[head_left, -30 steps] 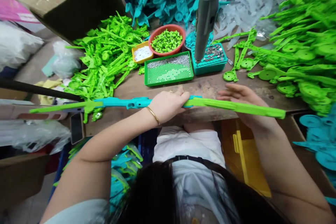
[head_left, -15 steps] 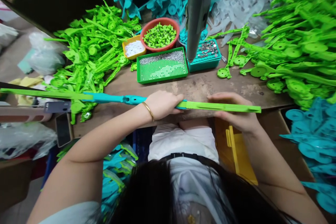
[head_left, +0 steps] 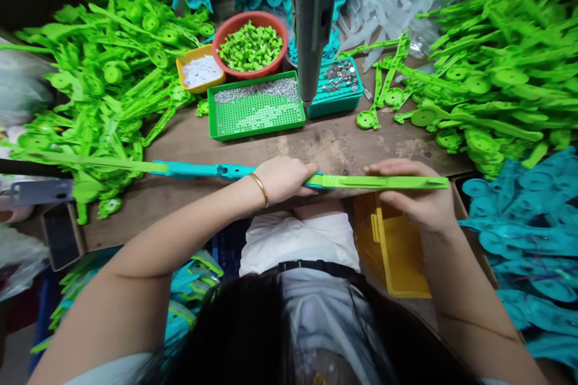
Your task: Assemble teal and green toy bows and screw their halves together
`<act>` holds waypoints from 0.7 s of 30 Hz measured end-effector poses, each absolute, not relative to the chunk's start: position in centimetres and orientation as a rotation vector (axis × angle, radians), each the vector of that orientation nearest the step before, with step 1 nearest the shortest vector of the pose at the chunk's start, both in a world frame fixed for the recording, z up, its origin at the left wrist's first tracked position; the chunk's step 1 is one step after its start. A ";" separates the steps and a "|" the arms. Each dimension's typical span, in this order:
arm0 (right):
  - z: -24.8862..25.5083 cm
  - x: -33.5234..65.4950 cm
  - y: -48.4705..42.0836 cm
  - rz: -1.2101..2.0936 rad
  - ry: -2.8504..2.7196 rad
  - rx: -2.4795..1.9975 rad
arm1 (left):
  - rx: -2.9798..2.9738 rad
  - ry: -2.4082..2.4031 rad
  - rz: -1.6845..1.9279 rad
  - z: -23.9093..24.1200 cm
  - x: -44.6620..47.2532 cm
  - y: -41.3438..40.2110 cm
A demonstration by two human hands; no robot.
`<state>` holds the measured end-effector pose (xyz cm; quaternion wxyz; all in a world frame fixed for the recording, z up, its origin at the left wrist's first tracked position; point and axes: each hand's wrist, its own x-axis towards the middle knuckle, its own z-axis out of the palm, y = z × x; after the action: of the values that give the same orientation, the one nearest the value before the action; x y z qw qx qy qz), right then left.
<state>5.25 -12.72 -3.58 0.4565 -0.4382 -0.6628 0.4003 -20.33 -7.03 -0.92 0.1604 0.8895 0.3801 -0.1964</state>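
Note:
A long green-and-teal plastic piece, shaped like a toy bow (head_left: 194,170), lies level across in front of me, just over the near table edge. My left hand (head_left: 283,179) is closed around its teal middle, palm down, a bangle at the wrist. Toward the piece's right end, my right hand (head_left: 413,195) cups the green arm, with fingers on the far side and thumb on the near side. A grey power screwdriver (head_left: 313,30) hangs tip down beyond the hands. Behind the piece stands a green tray (head_left: 257,130) of small silvery screws.
Green part heaps (head_left: 121,66) lie left and right (head_left: 497,72). A red bowl (head_left: 220,63) of small green pieces, a yellow tray (head_left: 184,81) and a teal box (head_left: 336,107) of metal discs line the back. A phone (head_left: 63,234) lies left. A yellow bin (head_left: 401,252) stands below right.
The view has swung a little to the right, so the trays and heaps appear further left. Both hands keep about the same hold on the long plastic piece.

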 end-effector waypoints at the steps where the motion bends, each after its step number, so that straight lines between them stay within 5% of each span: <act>1: -3.6 5.6 -12.7 0.974 -1.605 -1.077 | 2.539 1.084 -0.554 -0.9 -20.1 -7.0; 8: -5.1 7.2 -11.3 0.909 -1.396 -1.030 | 2.710 1.219 -0.492 -0.1 -21.3 -7.4; 13: -6.1 9.2 -9.9 1.162 -1.269 -1.112 | 2.686 1.342 -0.330 -0.8 -24.0 -7.6; 21: -4.8 9.9 -9.6 0.889 -1.135 -1.255 | 2.582 1.587 0.077 -0.7 -30.5 -9.3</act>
<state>9.86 -9.55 -4.79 0.5768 -0.5364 -0.4851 0.3798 -30.45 -9.28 -0.70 0.0548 0.8503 0.5228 0.0254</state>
